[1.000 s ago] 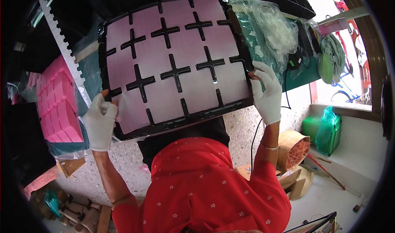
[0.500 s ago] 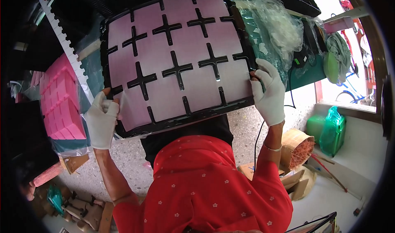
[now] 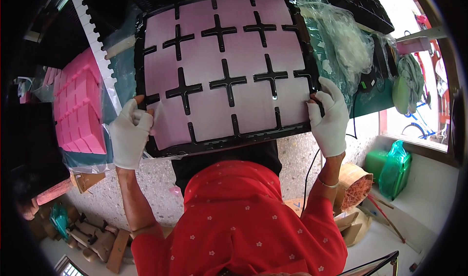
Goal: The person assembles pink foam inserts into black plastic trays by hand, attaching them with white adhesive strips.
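Note:
A large black plastic tray point(image 3: 229, 143) lies in front of me, its near edge by my waist. Flat pinkish-lilac pads point(image 3: 248, 42) fill its sections, and black cross-shaped ridges point(image 3: 227, 82) stand between them. My left hand point(image 3: 127, 137), in a white glove with bare fingertips, pinches the tray's left rim near the front corner. On the opposite side my right hand point(image 3: 330, 120), gloved the same way, grips the right rim with its fingers curled over the edge. The undersides of the rim and some fingertips are hidden.
Stacked bright pink foam blocks point(image 3: 80, 110) sit at the left. Clear plastic wrap point(image 3: 348, 42) and a green surface point(image 3: 373, 99) are beyond my right hand. A black cable point(image 3: 308, 178) hangs at the right, near a basket point(image 3: 355, 184) and a green container point(image 3: 375, 163).
The tray and both hands sit farther right in the picture; the surroundings have shifted right too. Both hands keep their hold on the rims.

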Demonstrator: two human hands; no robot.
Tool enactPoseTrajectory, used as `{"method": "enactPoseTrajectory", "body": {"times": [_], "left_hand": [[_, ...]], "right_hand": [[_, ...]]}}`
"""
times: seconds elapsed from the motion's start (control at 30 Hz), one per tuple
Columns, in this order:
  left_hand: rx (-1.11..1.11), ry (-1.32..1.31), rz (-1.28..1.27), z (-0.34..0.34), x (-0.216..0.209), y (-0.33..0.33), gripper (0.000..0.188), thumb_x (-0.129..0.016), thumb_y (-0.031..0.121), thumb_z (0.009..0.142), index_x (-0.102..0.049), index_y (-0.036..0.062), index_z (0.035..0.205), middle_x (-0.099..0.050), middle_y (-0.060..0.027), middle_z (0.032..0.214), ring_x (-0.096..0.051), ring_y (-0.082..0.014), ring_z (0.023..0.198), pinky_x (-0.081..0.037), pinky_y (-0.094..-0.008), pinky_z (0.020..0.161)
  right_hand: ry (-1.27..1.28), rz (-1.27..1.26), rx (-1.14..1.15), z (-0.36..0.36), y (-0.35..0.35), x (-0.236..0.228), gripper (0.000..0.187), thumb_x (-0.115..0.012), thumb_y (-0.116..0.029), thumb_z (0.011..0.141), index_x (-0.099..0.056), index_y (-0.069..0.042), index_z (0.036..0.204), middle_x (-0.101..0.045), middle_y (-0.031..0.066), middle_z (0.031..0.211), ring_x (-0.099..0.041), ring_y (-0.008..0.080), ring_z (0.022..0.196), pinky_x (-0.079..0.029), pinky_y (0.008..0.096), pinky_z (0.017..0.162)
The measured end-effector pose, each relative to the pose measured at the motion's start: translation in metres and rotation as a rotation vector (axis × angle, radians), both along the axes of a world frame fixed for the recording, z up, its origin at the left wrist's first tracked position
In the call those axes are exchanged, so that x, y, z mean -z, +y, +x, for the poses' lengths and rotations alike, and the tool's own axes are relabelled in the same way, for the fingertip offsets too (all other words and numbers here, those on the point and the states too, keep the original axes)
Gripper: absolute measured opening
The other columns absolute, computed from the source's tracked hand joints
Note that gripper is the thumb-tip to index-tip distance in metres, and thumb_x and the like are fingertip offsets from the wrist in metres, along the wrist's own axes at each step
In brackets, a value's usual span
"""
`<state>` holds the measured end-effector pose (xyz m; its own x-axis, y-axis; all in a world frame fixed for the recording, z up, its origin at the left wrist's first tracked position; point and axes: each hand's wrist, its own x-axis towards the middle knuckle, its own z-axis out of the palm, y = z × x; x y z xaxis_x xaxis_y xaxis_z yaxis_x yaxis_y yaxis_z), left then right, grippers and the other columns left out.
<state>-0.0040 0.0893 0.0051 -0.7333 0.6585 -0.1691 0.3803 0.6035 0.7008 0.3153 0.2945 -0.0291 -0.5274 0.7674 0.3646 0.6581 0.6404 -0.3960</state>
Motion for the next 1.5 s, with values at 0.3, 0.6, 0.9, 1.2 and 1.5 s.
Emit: {"method": "enactPoseTrajectory", "body": {"times": [0.3, 0.6, 0.9, 1.2, 1.5], "left_hand": [[0.001, -0.008, 0.005, 0.003, -0.002, 0.000, 0.040, -0.061, 0.005, 0.085, -0.058, -0.0064, 0.124, -0.061, -0.0035, 0.064, -0.059, -0.0058, 0.057, -0.048, -0.0210, 0.059], [0.020, 0.034, -0.004, 0.001, 0.000, 0.000, 0.040, -0.063, 0.003, 0.083, -0.059, -0.0060, 0.122, -0.060, -0.0035, 0.064, -0.057, -0.0053, 0.058, -0.048, -0.0214, 0.059], [0.026, 0.067, 0.054, -0.001, 0.002, -0.005, 0.039, -0.063, 0.003, 0.083, -0.060, -0.0068, 0.121, -0.060, -0.0045, 0.062, -0.059, -0.0063, 0.057, -0.048, -0.0220, 0.059], [0.043, 0.281, -0.031, 0.008, -0.008, -0.009, 0.040, -0.068, 0.007, 0.080, -0.061, -0.0062, 0.116, -0.067, -0.0111, 0.073, -0.064, -0.0181, 0.060, -0.052, -0.0298, 0.063], [0.717, 0.632, 0.085, 0.057, -0.010, 0.010, 0.048, -0.077, 0.028, 0.071, -0.063, -0.0003, 0.107, -0.057, -0.0145, 0.123, -0.052, -0.0347, 0.116, -0.039, -0.0461, 0.100]], "right_hand": [[-0.054, 0.145, -0.087, -0.011, -0.002, -0.014, 0.021, -0.069, -0.007, 0.074, -0.064, -0.005, 0.094, -0.054, 0.0156, 0.129, -0.052, 0.0376, 0.114, -0.042, 0.0458, 0.095], [-0.101, 0.135, -0.235, -0.021, -0.003, -0.007, 0.025, -0.067, -0.013, 0.074, -0.064, -0.007, 0.098, -0.050, 0.0177, 0.133, -0.045, 0.0382, 0.120, -0.033, 0.0520, 0.101], [-0.039, 0.113, -0.244, -0.023, -0.002, -0.010, 0.022, -0.068, -0.010, 0.073, -0.063, -0.006, 0.094, -0.051, 0.0157, 0.132, -0.046, 0.0378, 0.119, -0.034, 0.0518, 0.101], [-0.008, 0.126, -0.269, -0.017, -0.003, -0.014, 0.022, -0.068, -0.009, 0.070, -0.061, -0.005, 0.091, -0.053, 0.0159, 0.127, -0.046, 0.0381, 0.119, -0.036, 0.0502, 0.099], [-0.166, 0.204, -0.309, -0.044, 0.017, -0.027, 0.034, -0.064, -0.024, 0.078, -0.060, -0.005, 0.106, -0.054, 0.0143, 0.127, -0.045, 0.0367, 0.123, -0.029, 0.0564, 0.105]]}}
